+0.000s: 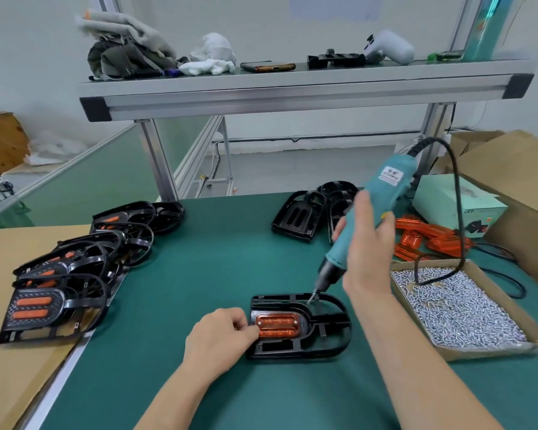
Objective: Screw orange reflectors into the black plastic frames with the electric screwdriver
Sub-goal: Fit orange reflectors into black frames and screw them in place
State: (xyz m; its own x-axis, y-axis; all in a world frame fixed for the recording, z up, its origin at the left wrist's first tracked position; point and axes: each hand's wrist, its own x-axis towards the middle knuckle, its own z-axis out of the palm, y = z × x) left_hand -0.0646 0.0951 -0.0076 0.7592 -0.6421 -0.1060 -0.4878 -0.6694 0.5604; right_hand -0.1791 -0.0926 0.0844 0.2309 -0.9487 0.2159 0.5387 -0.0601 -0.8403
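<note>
Orange reflector (277, 325) sits seated in the black plastic frame (343, 321), which lies flat on the green worktop (199, 274). Left hand (221, 333), fingers curled, holds the frame's left end, fingertips touching the reflector. Right hand (367, 243) is wrapped around the electric screwdriver (382, 206).

Risks:
- The bit is tilted and over the frame rail, so a slanted drive could slip and score the lens.
- The left fingertips lie close to the fixing point.
- The cable (457, 212) dips into the screw box (457, 305) and could drag screws out.
</note>
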